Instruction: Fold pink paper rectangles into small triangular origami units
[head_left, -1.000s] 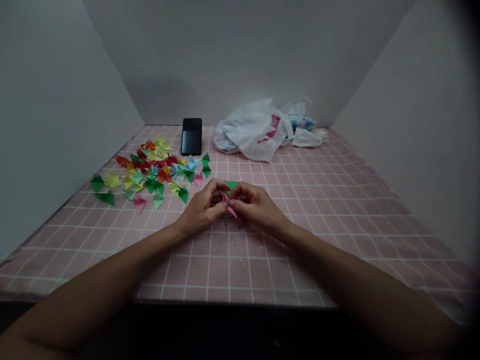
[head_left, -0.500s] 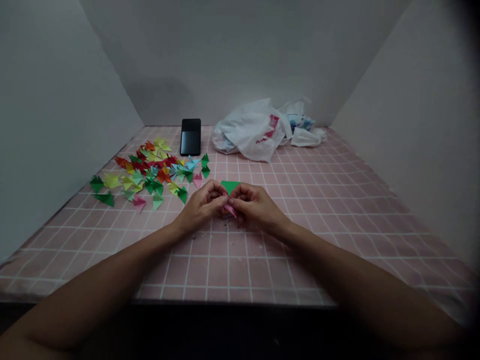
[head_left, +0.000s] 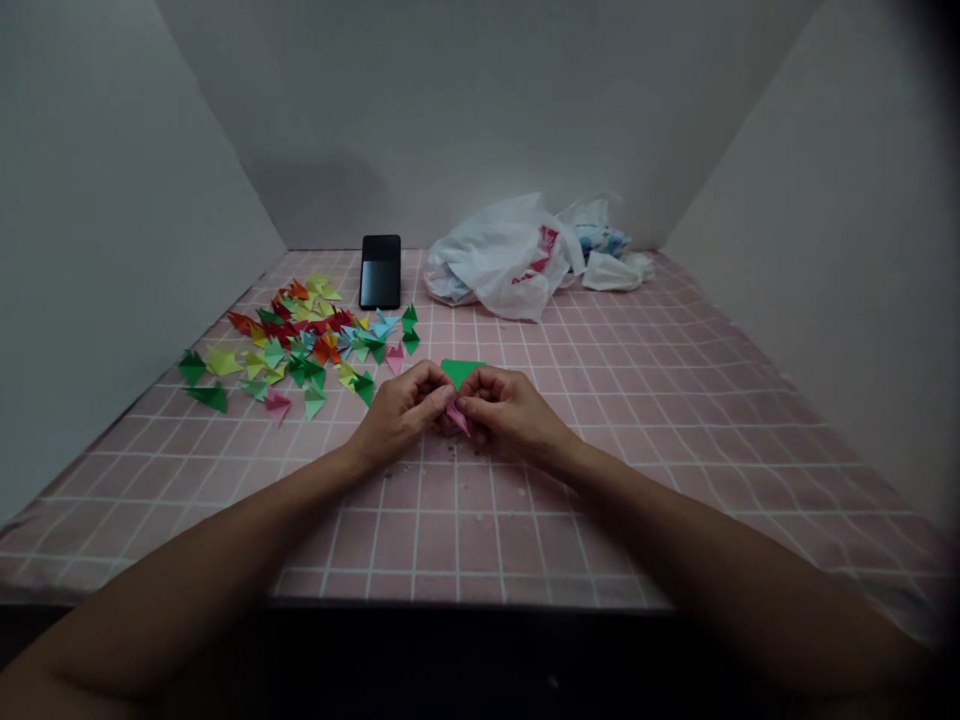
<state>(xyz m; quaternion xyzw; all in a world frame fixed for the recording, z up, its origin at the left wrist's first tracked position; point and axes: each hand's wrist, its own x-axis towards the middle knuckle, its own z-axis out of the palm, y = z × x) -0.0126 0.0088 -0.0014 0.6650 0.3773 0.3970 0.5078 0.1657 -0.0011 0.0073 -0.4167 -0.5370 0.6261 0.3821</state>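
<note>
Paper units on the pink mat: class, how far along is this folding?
Done: a heap of folded coloured units lies left of the hands. In hand: a pink piece pinched between the left hand and right hand. Still to do: the green triangle just beyond them looks next, though how many units are wanted cannot be told.

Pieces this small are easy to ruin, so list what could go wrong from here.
The thin pink folded paper piece is pinched between the fingers of the left hand and the right hand, so it could crease or tear. The green paper triangle sits just beyond the fingers and might get bumped out of place. The loose pile of multicoloured folded paper pieces lies close to the left hand, so a careless sideways move could scatter it.
</note>
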